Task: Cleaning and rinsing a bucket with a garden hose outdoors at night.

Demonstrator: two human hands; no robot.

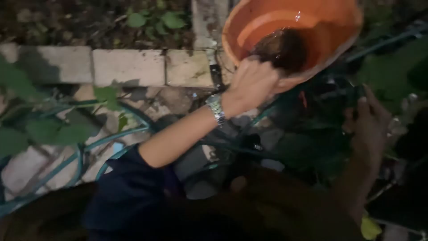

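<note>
My left hand (252, 82), with a metal watch (216, 108) on its wrist, reaches over the near rim of a tilted orange basin (330, 27) at the top. Its fingers curl into a dark wet clump (285, 49) that lies inside the basin, next to a little water. My right hand (370, 122) is at the right in deep shadow, its fingers bent among dark leaves (312, 147). What it holds, if anything, is hidden by the dark. A dark blue sleeve (129, 187) covers my left upper arm.
A row of pale stone blocks (129, 67) runs across the upper left, with soil and small plants behind it. Green metal rods of a frame (80, 156) and leafy stems (53, 129) cross the left and middle. A yellow leaf (370, 227) lies at the bottom right.
</note>
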